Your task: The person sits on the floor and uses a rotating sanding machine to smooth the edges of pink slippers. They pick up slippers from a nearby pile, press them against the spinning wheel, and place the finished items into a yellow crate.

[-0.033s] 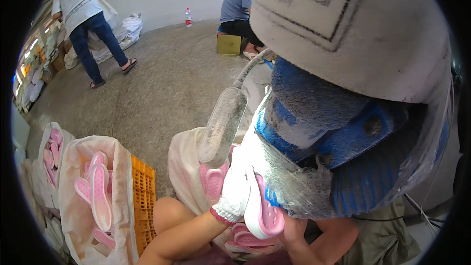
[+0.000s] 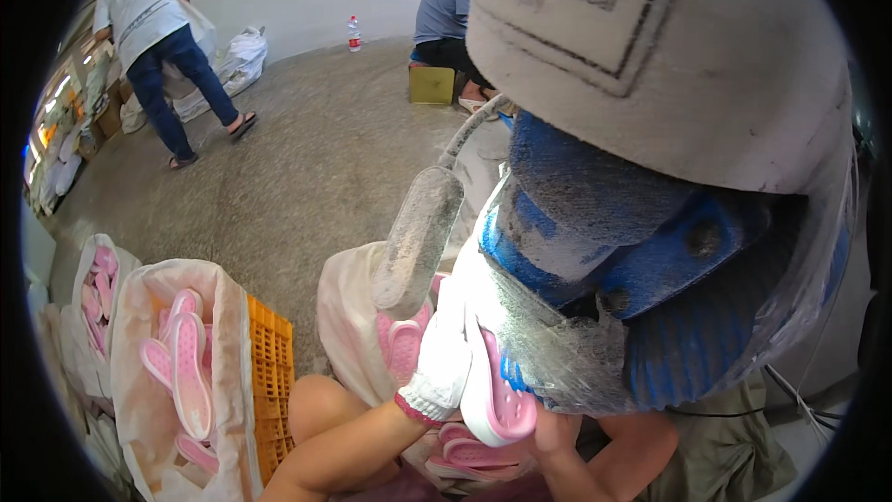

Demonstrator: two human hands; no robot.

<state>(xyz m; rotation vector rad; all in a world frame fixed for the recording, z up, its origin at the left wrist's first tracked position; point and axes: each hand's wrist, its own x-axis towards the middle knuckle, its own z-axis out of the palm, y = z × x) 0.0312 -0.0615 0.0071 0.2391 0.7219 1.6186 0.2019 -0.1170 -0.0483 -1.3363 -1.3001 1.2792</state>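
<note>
A pink clog with a white sole [image 2: 503, 406] is tilted beneath the blue machine, between my two hands. My left hand [image 2: 440, 358], in a white knitted glove, grips it along its left side, and bright light washes out the fingertips. At its near end my bare right hand [image 2: 555, 434] is closed on the clog, its fingers partly hidden. The dusty blue machine [image 2: 595, 223], wrapped in clear plastic film, hides the clog's far end. Below and beside my hands, more pink clogs [image 2: 405, 346] lie in a pale sack [image 2: 346, 302].
A lamp [image 2: 418, 242] hangs left of the machine, under its big white cover [image 2: 650, 65]. At left, a lined yellow crate [image 2: 269, 381] and a sack [image 2: 70, 335] hold clogs. One person [image 2: 149, 19] stands farther off; another [image 2: 441, 9] sits near a bottle [image 2: 354, 33].
The clog and my hands have shifted very slightly upward in the picture. The standing person's arm has moved a little. My grip looks the same.
</note>
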